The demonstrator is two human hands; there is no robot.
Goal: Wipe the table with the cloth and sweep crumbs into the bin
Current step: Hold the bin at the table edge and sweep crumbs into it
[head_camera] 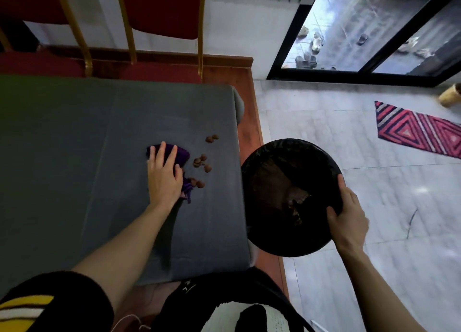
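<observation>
A grey-covered table (74, 137) fills the left half of the view. My left hand (163, 174) presses flat on a purple cloth (180, 153) near the table's right side. Several brown crumbs (200, 162) lie on the table just right of the cloth, with two more (212, 138) farther back. A round black bin (279, 177) with a dark liner is held just past the table's right edge, its opening facing up. My right hand (348, 217) grips the bin's right rim, thumb inside. Some brown bits lie inside the bin.
Red chairs with gold frames (159, 10) stand behind the table. A wooden floor strip (252, 122) runs along the table's right edge. A red patterned mat (419, 129) lies on the tiled floor at right. A glass door with black frame (361, 72) is at the back right.
</observation>
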